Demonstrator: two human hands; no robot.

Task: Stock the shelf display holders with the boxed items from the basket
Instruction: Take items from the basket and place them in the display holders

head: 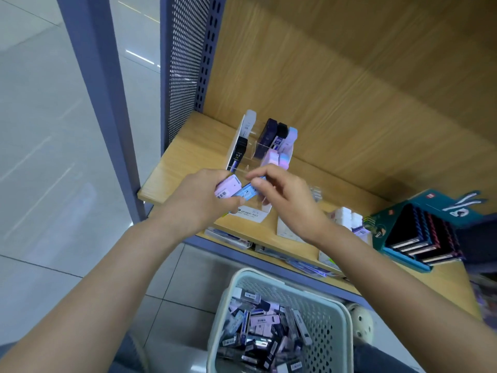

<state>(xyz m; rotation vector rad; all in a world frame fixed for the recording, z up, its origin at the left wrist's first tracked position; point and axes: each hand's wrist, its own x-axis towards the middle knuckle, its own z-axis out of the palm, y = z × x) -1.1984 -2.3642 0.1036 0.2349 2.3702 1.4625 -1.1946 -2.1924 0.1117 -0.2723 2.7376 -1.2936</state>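
Though only partly done (basket (326,308) heaped, holder (238,138) part-filled): gripping pink box (226,185) in left hand (193,203), pinching blue box (246,192) with right hand (287,195).

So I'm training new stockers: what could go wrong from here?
The left hand grips a pink box and a blue box together while the right hand pinches the blue one; pulling it could drop the pink. Hands crowd the display holder, so a knock might topple its upright boxes.
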